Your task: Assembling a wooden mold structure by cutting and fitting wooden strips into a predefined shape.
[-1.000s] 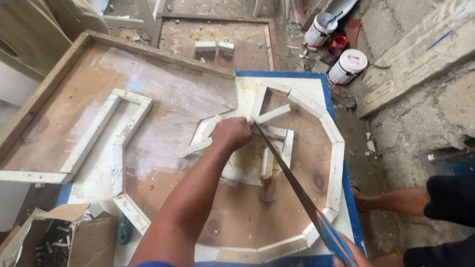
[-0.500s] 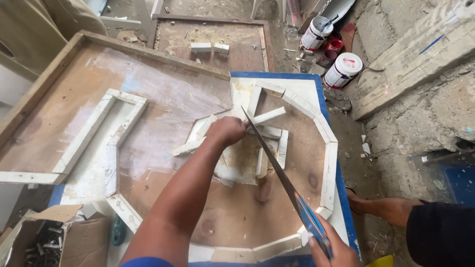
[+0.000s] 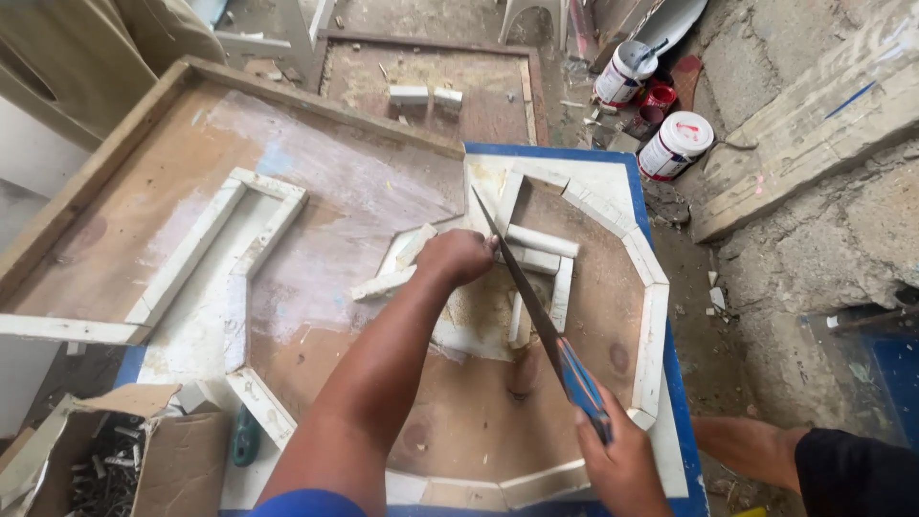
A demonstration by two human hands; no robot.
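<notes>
While the left hand is curled into a loose fist and pressed down on a short white wooden strip, the strip is held flat against the brown work board, just left of the middle of the octagonal white frame. The right hand is closed around the blue handle of a handsaw, near the lower edge of the view. The saw blade is run diagonally upward from that handle, and its tip is seen just above and to the right of the left fist; whether the teeth are touching the wood beneath cannot be told. Pale sawdust is scattered on the board under the blade. A few more short white strips are laid just beside the blade, inside the frame. A second white frame piece is laid flat to the left on the board. An open cardboard box with small metal pieces in it is seen at the lower left corner. Two white paint cans are stood on the ground beyond the table, at the upper right. Another person's arm is seen at the lower right, well apart from the saw.
</notes>
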